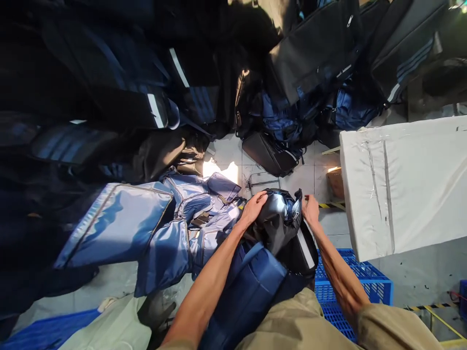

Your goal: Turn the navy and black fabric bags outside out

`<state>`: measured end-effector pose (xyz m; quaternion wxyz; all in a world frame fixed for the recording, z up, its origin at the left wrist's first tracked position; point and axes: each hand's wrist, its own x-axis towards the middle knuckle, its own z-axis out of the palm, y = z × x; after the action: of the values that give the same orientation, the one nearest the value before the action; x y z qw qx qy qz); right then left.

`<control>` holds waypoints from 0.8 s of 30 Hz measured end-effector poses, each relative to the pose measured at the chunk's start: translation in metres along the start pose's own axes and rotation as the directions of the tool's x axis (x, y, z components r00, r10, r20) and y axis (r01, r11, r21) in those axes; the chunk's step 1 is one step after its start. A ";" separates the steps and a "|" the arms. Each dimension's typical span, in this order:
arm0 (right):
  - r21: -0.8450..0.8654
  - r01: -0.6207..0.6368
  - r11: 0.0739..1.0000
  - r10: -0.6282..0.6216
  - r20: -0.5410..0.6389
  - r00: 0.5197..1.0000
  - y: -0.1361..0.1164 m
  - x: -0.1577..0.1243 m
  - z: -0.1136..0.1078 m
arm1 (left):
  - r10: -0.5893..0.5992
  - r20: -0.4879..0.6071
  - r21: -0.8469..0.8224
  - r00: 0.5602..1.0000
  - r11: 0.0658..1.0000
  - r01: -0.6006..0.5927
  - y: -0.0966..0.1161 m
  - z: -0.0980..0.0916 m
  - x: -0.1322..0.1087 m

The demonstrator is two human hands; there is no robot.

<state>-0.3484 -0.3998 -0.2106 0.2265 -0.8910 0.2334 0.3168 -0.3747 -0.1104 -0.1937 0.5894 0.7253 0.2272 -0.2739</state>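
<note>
A black backpack (277,228) with a pale reflective strip lies in front of me, partly turned so that a shiny dark lining shows at its top. My left hand (255,206) is closed on the left upper edge of this backpack, fingers bent over the fabric. On the other side, my right hand (310,209) is curled at its right upper edge, next to a dark strap; the fingertips are partly hidden. Below the left forearm a blue bag (251,287) with a carry loop leans across my lap.
Blue bags with shiny linings (124,218) are heaped at the left. Many black backpacks (314,48) pile up ahead. A white wrapped block (408,184) juts in from the right, above a blue plastic crate (372,282). Tiled floor (302,172) shows between.
</note>
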 end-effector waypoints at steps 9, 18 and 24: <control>0.174 0.043 0.984 -0.054 0.057 0.997 -0.039 -0.112 -0.026 | 0.055 0.239 0.565 0.969 0.804 -0.185 0.087 -0.013 -0.161; 0.181 0.180 0.967 -0.142 -0.205 0.969 -0.043 -0.191 -0.077 | 0.124 0.304 0.822 0.945 0.467 -0.326 0.102 -0.024 -0.208; 0.354 0.311 0.882 -0.187 -0.342 0.921 -0.028 -0.236 -0.058 | 0.200 0.213 0.797 0.956 0.531 -0.288 0.045 -0.037 -0.233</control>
<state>-0.4689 -0.3458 -0.0049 0.4058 -0.8854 0.2070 0.0924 -0.5149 -0.0851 -0.0003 0.2279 0.9254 -0.0580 -0.2971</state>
